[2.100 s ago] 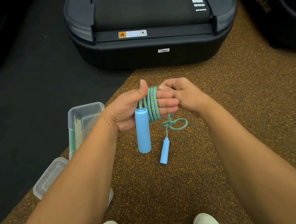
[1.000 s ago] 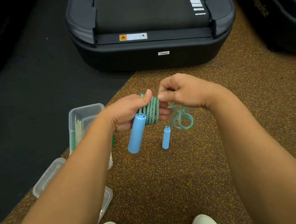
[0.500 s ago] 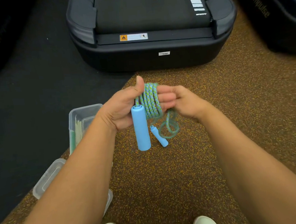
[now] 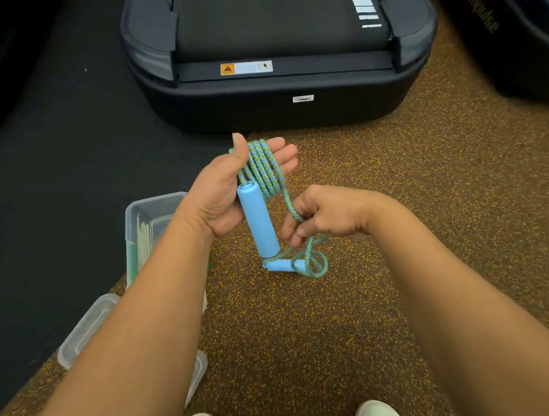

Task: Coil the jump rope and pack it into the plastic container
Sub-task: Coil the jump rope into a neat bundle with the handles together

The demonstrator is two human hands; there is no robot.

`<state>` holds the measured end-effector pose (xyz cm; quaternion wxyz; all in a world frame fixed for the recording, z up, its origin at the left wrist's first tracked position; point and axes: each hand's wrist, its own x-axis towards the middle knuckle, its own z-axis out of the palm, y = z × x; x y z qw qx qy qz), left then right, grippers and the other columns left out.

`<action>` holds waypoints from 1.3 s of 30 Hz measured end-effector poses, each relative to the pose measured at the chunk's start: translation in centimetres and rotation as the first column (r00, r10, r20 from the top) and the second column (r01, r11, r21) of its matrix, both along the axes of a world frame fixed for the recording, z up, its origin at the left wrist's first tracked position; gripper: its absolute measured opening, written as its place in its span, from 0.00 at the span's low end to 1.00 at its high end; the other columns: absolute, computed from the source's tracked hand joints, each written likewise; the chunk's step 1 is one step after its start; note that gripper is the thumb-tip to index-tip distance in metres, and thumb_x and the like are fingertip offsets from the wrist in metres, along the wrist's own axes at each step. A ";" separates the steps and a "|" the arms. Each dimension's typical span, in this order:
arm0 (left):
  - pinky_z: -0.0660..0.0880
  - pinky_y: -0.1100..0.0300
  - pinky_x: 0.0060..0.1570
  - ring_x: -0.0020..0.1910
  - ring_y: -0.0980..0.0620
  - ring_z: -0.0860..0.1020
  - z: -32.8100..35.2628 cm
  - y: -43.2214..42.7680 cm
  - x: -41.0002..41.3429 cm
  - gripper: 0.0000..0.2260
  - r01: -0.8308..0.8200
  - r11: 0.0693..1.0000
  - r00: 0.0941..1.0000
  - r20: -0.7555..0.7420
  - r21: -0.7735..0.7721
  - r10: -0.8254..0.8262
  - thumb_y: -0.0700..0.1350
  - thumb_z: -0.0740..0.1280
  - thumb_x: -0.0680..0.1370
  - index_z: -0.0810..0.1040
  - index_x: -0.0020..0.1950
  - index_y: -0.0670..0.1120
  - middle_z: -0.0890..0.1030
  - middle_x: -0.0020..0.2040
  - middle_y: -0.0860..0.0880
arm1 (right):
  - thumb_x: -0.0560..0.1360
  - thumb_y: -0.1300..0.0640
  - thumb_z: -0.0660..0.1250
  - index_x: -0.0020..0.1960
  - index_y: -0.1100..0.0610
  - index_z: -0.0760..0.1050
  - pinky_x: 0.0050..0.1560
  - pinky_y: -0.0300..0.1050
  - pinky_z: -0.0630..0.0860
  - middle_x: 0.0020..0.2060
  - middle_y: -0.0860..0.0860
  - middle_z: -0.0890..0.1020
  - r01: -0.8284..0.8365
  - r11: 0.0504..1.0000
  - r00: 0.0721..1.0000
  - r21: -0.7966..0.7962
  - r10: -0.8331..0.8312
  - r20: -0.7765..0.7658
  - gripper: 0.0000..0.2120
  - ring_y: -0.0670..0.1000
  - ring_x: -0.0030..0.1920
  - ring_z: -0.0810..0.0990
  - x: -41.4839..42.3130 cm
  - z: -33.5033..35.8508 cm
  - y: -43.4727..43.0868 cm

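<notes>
**Rope coiled on the left hand, loose end pinched by the right**

The jump rope (image 4: pixel 264 168) is wound in several turns round the left hand (image 4: pixel 220 196). That hand's fingers are straight and point away from the person, thumb raised, so its grip is apart. One blue handle (image 4: pixel 258 221) hangs from the coil beside the palm, its long axis nearly upright. Lower down, the right hand (image 4: pixel 329 214) has its grip clamped on the loose strand, knuckles up. Beneath it the second handle (image 4: pixel 280 266) lies roughly level among loops. The plastic container (image 4: pixel 152 204) sits on the floor (image 4: pixel 399 195) at the left.
</notes>
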<state>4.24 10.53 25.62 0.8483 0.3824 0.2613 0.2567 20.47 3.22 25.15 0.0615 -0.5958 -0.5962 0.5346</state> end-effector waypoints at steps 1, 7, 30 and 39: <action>0.74 0.54 0.61 0.62 0.43 0.76 0.0 0.0 0.0 0.26 0.004 1.000 1.000 -0.021 0.017 -0.003 0.54 0.48 0.82 0.70 0.64 0.35 0.77 0.62 0.38 | 0.74 0.68 0.67 0.54 0.60 0.80 0.41 0.27 0.73 0.39 0.49 0.84 -0.020 1.000 0.999 -0.005 0.020 0.031 0.10 0.41 0.39 0.81 0.1 0.3 0.1; 0.74 0.53 0.61 0.62 0.43 0.77 -0.3 0.1 0.1 0.25 -0.021 0.999 0.999 -0.045 0.025 0.022 0.54 0.49 0.82 0.71 0.64 0.36 0.78 0.62 0.38 | 0.71 0.65 0.70 0.49 0.52 0.81 0.54 0.43 0.77 0.35 0.45 0.84 -0.123 0.990 0.973 -0.069 0.134 0.186 0.11 0.36 0.34 0.80 -0.3 1.5 0.5; 0.78 0.61 0.46 0.45 0.52 0.82 -0.9 -0.5 0.3 0.19 0.203 0.975 0.945 -0.280 0.089 -0.171 0.49 0.52 0.82 0.76 0.59 0.38 0.83 0.47 0.44 | 0.77 0.54 0.64 0.56 0.54 0.79 0.62 0.45 0.71 0.52 0.47 0.80 -0.209 0.970 0.856 0.122 0.122 0.502 0.10 0.49 0.56 0.76 -0.6 5.5 0.9; 0.77 0.61 0.40 0.38 0.53 0.80 -0.9 -0.4 0.4 0.23 0.243 0.965 0.922 -0.333 0.100 -0.197 0.55 0.60 0.75 0.77 0.54 0.37 0.82 0.40 0.45 | 0.75 0.53 0.67 0.54 0.47 0.79 0.62 0.53 0.69 0.40 0.43 0.74 -0.155 0.966 0.853 0.205 0.026 0.522 0.08 0.48 0.49 0.71 -0.4 5.4 0.9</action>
